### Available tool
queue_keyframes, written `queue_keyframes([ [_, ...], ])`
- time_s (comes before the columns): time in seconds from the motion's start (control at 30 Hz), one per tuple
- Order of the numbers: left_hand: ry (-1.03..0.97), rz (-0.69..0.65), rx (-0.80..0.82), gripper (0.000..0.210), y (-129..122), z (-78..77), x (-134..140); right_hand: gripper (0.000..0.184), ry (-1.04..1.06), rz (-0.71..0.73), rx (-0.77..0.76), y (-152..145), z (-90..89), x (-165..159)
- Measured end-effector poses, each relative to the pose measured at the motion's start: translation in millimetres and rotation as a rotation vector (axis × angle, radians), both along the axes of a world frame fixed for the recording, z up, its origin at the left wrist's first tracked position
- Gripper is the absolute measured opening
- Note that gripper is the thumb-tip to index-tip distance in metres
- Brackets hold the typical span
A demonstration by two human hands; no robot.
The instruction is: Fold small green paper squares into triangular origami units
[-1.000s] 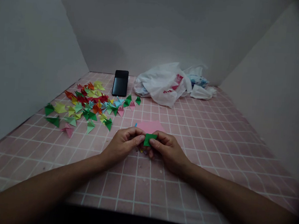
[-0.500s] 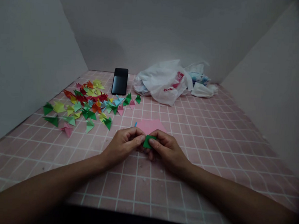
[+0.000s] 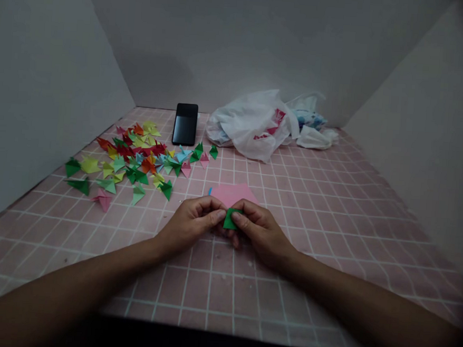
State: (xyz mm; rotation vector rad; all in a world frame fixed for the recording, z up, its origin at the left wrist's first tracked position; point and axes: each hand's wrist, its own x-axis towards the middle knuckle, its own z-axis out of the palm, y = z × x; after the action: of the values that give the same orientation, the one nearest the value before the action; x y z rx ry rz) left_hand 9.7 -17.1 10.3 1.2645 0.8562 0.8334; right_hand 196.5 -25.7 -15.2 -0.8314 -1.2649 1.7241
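Note:
A small folded piece of green paper point(image 3: 231, 220) is pinched between my two hands above the table's near middle. My right hand point(image 3: 262, 229) grips it with thumb on top and fingers behind. My left hand point(image 3: 196, 219) closes its thumb and index finger on the paper's left edge; the exact contact is partly hidden. Just beyond my hands lies a flat sheet of pink paper point(image 3: 235, 194), its near part covered by my fingers. A bit of blue paper point(image 3: 210, 191) shows at its left edge.
Several folded paper cranes point(image 3: 137, 159) in many colours spread over the left of the pink checked tablecloth point(image 3: 317, 200). A black phone point(image 3: 185, 125) leans near the back wall. White plastic bags point(image 3: 254, 125) and a blue-white packet point(image 3: 310, 119) sit at the back. Grey walls enclose three sides.
The green paper has turned slightly between my fingers and shows a more slanted left edge. Both hands stay in nearly the same place.

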Motion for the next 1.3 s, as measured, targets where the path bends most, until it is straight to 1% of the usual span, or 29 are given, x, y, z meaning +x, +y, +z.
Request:
queue_keyframes([
  [0.17, 0.036, 0.015, 0.022, 0.018, -0.6, 1.6, -0.1, 0.023, -0.027, 0.003, 0.034, -0.7, 0.1, -0.6],
  [0.33, 0.013, -0.011, 0.001, 0.024, -0.9, -0.7, -0.5, 0.025, -0.033, 0.012, 0.044, -0.8, 2.2, -0.8],
  [0.53, 0.018, -0.016, -0.016, 0.024, -0.4, -2.3, -1.2, 0.024, -0.01, 0.03, 0.034, -1.4, 3.3, -0.6],
  [0.77, 0.008, -0.012, -0.043, 0.026, -0.9, -1.3, -1.0, 0.026, -0.013, 0.038, 0.041, -1.7, 4.3, -1.1],
  [1.13, -0.026, -0.036, -0.079, 0.027, -1.2, -4.4, -1.1, 0.023, -0.038, 0.052, 0.069, -1.5, 0.3, 0.4],
  [1.3, -0.007, -0.038, -0.052, 0.026, -0.6, -2.5, -0.9, 0.023, -0.059, 0.061, 0.081, -0.9, 1.1, 0.5],
])
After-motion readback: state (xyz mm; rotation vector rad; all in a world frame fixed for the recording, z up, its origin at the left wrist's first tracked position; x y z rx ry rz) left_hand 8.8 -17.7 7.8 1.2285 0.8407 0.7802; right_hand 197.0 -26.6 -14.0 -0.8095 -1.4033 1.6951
